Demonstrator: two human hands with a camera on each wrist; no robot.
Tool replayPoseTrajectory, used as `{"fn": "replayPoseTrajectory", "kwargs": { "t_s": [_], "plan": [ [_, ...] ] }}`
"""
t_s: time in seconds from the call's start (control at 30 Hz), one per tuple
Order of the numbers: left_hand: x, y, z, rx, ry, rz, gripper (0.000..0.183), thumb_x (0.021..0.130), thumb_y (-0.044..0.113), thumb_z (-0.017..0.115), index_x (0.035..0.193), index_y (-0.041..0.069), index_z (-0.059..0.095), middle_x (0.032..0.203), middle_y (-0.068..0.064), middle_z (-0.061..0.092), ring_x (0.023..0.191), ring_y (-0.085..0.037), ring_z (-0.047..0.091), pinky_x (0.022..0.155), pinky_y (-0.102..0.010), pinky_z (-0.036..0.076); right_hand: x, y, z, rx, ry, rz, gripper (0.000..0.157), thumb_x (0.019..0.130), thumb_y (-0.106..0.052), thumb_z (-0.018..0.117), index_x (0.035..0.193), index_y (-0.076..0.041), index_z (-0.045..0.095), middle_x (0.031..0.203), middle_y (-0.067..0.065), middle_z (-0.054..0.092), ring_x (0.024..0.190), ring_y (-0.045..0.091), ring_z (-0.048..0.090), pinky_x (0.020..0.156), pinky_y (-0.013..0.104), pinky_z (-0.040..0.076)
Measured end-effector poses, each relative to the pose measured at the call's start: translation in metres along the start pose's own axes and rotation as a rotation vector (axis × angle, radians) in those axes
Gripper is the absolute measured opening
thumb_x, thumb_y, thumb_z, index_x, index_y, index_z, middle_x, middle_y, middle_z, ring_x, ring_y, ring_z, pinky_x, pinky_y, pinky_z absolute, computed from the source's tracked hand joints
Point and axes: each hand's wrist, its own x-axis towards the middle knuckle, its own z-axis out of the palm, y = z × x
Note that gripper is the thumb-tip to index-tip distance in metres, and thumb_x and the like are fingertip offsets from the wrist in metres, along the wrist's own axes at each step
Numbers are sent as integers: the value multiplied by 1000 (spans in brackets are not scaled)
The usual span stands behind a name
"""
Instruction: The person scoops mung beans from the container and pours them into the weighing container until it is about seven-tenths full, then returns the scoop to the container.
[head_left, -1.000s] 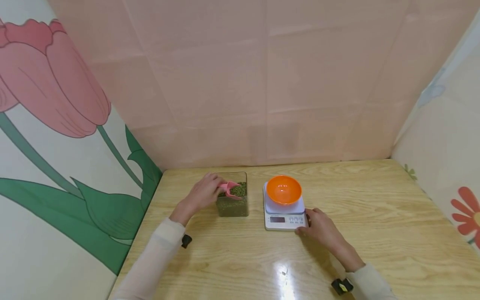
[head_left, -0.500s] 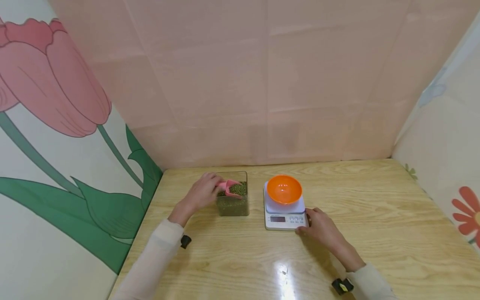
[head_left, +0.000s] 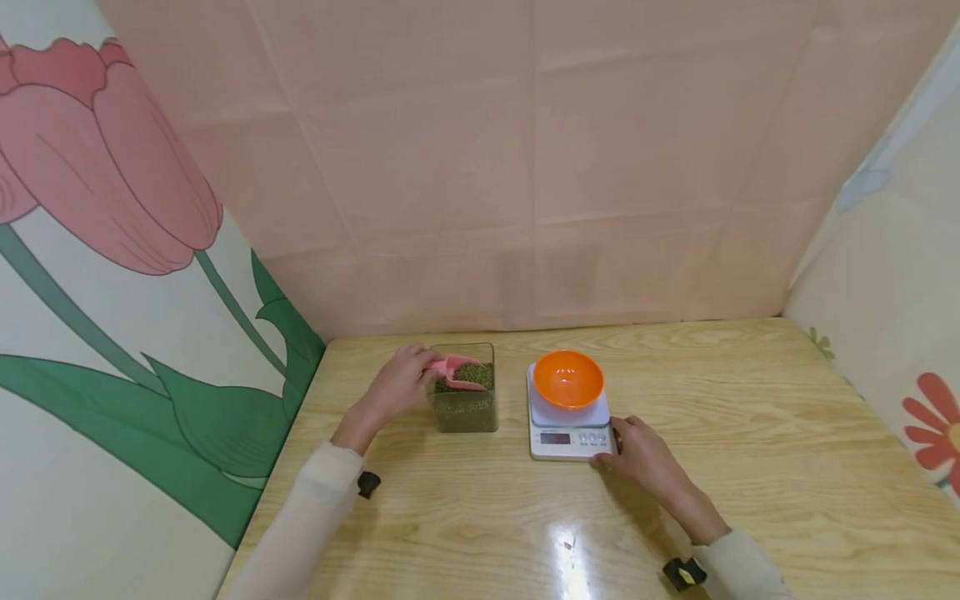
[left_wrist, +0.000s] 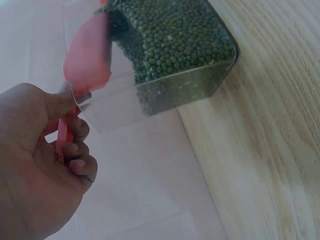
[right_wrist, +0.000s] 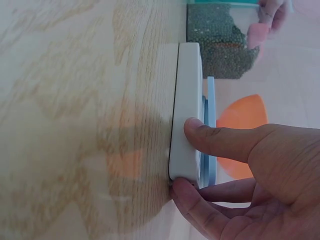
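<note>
My left hand (head_left: 393,387) holds a pink scoop (left_wrist: 87,57) by its handle, fingers curled round it. The scoop's bowl is inside a clear square container (left_wrist: 200,85), over green mung beans (left_wrist: 170,37) that slope down on the near side in the left wrist view. To the right stands a white kitchen scale (head_left: 570,451) with an orange bowl (head_left: 567,379) on its platform; the bowl shows no beans. My right hand (head_left: 645,458) grips the scale's front right corner, thumb (right_wrist: 205,135) on its front face and a finger round its side.
Both stand on a wood-grain table (head_left: 750,433) towards its back edge. A pink sheet (head_left: 420,167) rises behind it, and a tulip-printed panel (head_left: 112,375) borders the left side. A flower-printed panel (head_left: 892,292) borders the right.
My left hand has shifted slightly left and up, and the scoop has risen a little and turned within the container. My right hand, the scale and the orange bowl have stayed put.
</note>
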Motion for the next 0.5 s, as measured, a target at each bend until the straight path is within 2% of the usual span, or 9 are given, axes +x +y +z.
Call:
{"fn": "replayPoseTrajectory", "kwargs": {
  "t_s": [0.13,0.5],
  "plan": [
    [-1,-3,0,-28,8,-18,31,109,25,61,133,6,70,121,-10,69,116,-30,60,101,-51,53,0,0,1,-2,4,2,68,83,-17,92,133,18,61,104,22,66,83,26,57,72,37,51],
    [-2,-15,5,-82,49,-25,30,109,26,62,130,6,71,118,-9,67,108,-27,57,92,-47,51,-1,-1,0,7,-3,10,70,83,-17,92,136,16,60,108,24,67,85,27,58,74,38,54]
  ]
}}
